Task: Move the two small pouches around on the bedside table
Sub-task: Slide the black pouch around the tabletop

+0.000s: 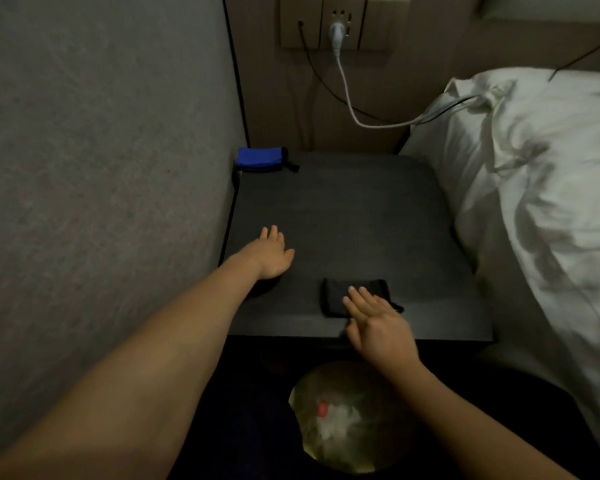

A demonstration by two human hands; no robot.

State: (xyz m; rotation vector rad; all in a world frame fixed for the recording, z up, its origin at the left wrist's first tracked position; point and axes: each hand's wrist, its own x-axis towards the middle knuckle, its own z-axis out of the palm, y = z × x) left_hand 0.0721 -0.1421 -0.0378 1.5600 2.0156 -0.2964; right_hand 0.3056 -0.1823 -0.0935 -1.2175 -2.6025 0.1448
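Bedroom: bed w/ white duvet (551, 202), bedside table (343, 209).

left hand (272, 252): arm extended, fingers straight, palm down | right hand (378, 323): fingers straight, spread

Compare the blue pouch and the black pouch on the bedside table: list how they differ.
1. Colour: the blue pouch is bright blue with dark trim; the black pouch nearly matches the dark bedside table.
2. Place: the blue pouch lies in the far left corner by the wall; the black pouch lies near the front edge.
3. Contact: the right hand overlaps the black pouch; nothing touches the blue pouch.
Both lie flat.
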